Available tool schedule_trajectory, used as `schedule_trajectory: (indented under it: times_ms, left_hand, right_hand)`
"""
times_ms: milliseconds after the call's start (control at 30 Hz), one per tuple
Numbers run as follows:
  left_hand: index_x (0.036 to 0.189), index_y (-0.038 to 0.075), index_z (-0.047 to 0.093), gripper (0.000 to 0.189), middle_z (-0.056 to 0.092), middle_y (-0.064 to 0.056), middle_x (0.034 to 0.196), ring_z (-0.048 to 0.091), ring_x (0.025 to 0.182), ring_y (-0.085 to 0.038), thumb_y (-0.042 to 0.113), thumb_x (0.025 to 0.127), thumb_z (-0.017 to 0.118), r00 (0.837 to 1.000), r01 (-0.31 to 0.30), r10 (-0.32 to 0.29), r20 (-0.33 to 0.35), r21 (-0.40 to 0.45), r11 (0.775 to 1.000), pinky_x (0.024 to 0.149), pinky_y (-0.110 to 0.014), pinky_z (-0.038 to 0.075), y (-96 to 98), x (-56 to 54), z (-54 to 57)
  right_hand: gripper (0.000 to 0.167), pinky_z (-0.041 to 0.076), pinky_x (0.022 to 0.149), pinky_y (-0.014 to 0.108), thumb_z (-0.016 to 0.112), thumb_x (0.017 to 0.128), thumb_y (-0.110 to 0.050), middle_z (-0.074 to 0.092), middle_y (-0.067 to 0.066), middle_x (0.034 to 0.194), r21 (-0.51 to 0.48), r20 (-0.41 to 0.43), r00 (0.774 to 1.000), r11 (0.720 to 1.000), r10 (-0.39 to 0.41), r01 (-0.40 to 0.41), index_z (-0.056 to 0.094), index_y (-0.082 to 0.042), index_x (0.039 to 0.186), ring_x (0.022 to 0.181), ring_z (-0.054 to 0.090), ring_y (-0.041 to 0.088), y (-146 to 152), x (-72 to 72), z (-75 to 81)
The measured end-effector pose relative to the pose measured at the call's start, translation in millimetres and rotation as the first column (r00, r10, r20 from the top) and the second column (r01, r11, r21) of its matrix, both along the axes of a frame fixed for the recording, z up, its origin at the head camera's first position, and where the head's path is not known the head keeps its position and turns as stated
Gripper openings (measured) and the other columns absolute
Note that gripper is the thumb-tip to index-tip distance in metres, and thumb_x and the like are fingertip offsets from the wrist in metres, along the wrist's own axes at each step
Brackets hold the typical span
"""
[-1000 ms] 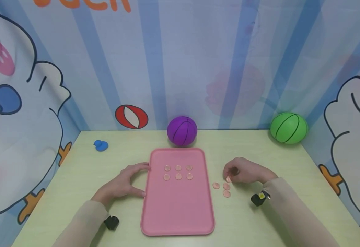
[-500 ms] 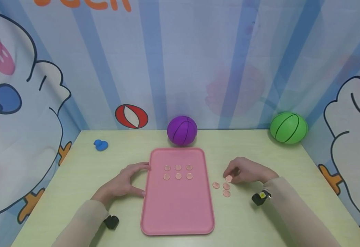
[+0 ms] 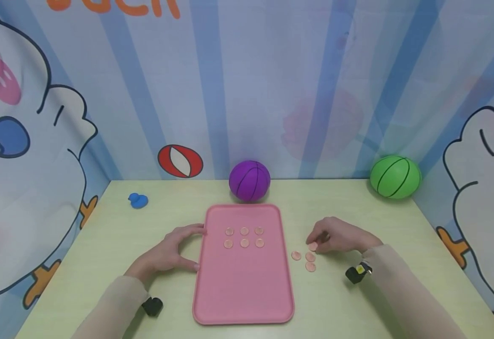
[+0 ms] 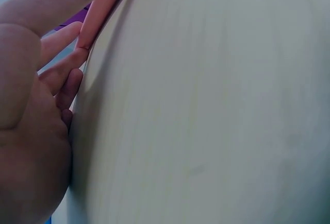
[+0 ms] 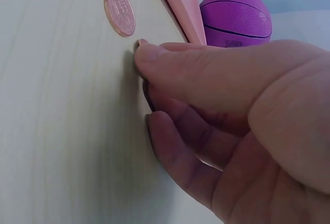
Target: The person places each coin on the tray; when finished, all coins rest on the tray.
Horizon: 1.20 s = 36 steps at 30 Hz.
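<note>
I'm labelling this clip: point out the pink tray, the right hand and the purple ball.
Pink tray (image 3: 243, 287), head view: bare floor, nearer half.
Right hand (image 3: 339, 234), head view: back of the hand.
Purple ball (image 5: 237, 16), right wrist view: middle of its visible side.

Blue duck (image 3: 138, 201) back L, purple ball (image 3: 249, 181) back ctr, green ball (image 3: 395, 177) back R.

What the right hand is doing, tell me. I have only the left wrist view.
Observer: The right hand pinches a coin at its fingertips.
Operator: Count whatever lies on the tray.
Observer: Six coins, in two rows of three.
Operator: Now give me any lying loose on the table.
Observer: Three loose coins, just right of the tray.
</note>
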<state>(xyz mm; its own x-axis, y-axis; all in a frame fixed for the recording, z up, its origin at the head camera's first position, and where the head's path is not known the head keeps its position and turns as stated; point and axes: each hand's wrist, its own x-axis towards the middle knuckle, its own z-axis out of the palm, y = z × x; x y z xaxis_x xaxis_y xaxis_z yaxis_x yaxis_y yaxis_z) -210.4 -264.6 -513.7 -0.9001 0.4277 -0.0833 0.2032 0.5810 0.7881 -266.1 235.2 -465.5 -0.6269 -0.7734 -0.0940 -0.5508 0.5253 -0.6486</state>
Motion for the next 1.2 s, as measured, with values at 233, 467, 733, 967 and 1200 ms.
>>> schedule_trajectory:
  times_ms: [233,467,733,967,1200]
  left_hand:
    - [0.153,0.036,0.051,0.095,0.035,0.005,0.169,0.021,0.158,-0.036,0.042,0.071,0.097,1.000,-0.005,0.005,0.000,-0.003,1.000,0.123,-0.075,0.015,0.5,0.1,-0.5]
    - [0.153,0.034,0.052,0.095,0.036,0.004,0.169,0.022,0.158,-0.036,0.040,0.070,0.097,1.000,0.000,0.000,0.001,0.007,1.000,0.123,-0.075,0.015,0.2,0.6,0.4]
    - [0.153,0.030,0.052,0.092,0.036,0.001,0.169,0.022,0.157,-0.038,0.038,0.073,0.096,1.000,0.014,-0.014,-0.022,0.008,1.000,0.122,-0.076,0.016,-0.6,0.7,0.0]
    - [0.153,0.028,0.053,0.092,0.036,-0.002,0.169,0.023,0.157,-0.040,0.038,0.073,0.097,1.000,0.014,-0.014,-0.027,0.011,1.000,0.122,-0.077,0.016,-0.9,1.2,1.5]
    - [0.152,0.028,0.054,0.090,0.038,-0.003,0.168,0.024,0.156,-0.041,0.037,0.074,0.096,0.999,0.026,-0.026,-0.044,0.012,1.000,0.121,-0.077,0.016,-1.2,0.7,1.1]
  right_hand:
    - [0.025,0.061,0.083,0.029,0.082,0.088,-0.004,0.074,-0.002,0.099,0.005,-0.006,0.999,0.999,-0.036,0.036,0.080,-0.005,0.113,0.089,0.068,0.011,1.0,-0.2,-3.4]
    - [0.024,0.060,0.085,0.030,0.080,0.091,-0.006,0.074,-0.003,0.104,0.014,-0.022,0.998,0.998,-0.062,0.063,0.080,-0.008,0.115,0.093,0.067,0.010,0.5,-0.8,-5.6]
    - [0.023,0.059,0.087,0.035,0.079,0.094,-0.009,0.073,-0.002,0.110,0.006,-0.007,0.997,0.997,-0.081,0.081,0.077,-0.013,0.117,0.096,0.067,0.014,-3.8,1.5,-0.5]
    - [0.021,0.060,0.088,0.038,0.076,0.096,-0.009,0.073,-0.001,0.110,-0.040,-0.066,0.996,0.998,-0.053,0.050,0.077,-0.012,0.117,0.095,0.066,0.014,-16.8,2.6,5.5]
    - [0.022,0.060,0.090,0.036,0.072,0.099,-0.011,0.071,-0.004,0.114,-0.054,-0.070,0.996,0.997,-0.059,0.055,0.074,-0.010,0.121,0.097,0.067,0.014,-37.9,0.9,9.0]
